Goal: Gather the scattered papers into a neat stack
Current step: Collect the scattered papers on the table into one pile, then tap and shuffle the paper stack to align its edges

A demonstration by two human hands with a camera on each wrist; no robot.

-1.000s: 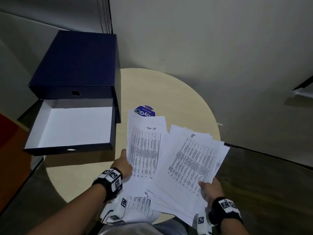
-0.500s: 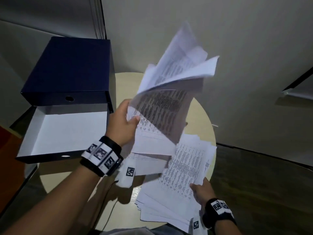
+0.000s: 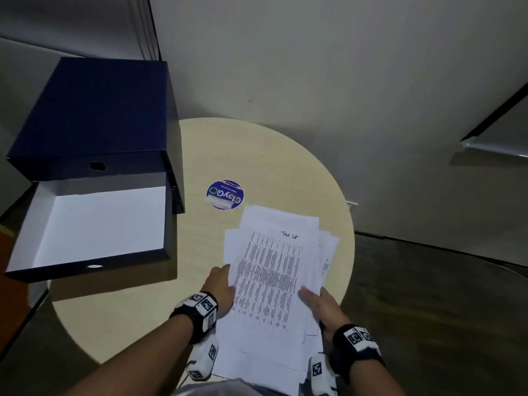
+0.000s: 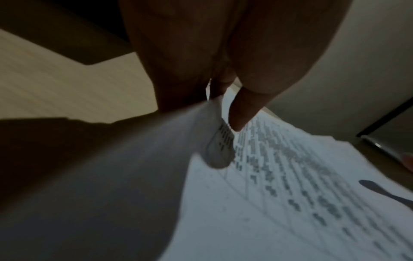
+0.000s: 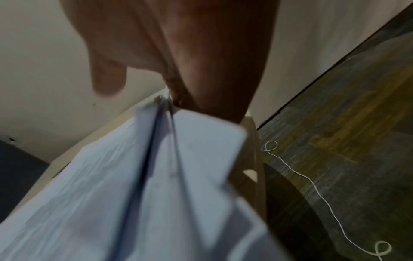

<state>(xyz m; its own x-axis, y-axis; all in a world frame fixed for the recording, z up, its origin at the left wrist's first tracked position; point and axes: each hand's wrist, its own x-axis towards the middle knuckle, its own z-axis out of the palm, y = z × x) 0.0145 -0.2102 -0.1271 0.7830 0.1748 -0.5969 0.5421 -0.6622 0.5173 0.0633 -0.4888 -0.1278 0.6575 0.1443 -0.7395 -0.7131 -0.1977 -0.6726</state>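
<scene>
A loose pile of white printed papers (image 3: pixel 271 281) lies on the right front of the round beige table (image 3: pixel 257 155), its sheets fanned and overhanging the near edge. My left hand (image 3: pixel 221 287) grips the pile's left edge, thumb on the top sheet (image 4: pixel 290 176) and fingers underneath. My right hand (image 3: pixel 320 304) grips the right edge the same way, thumb on top. In the right wrist view several sheets (image 5: pixel 134 185) splay apart below the hand (image 5: pixel 178 53). In the left wrist view a sheet corner (image 4: pixel 220 150) curls up beside the thumb (image 4: pixel 241 109).
An open dark blue box (image 3: pixel 94 115) stands at the left, its white-lined tray (image 3: pixel 94 224) facing up. A round blue sticker (image 3: pixel 225 194) lies on the table behind the papers. A wall rises close behind the table. Dark floor with a thin white cord (image 5: pixel 312 185) lies to the right.
My left hand had lifted a bundle of sheets high in the air; it has brought them down onto the pile in my right hand. Both hands now hold one pile.
</scene>
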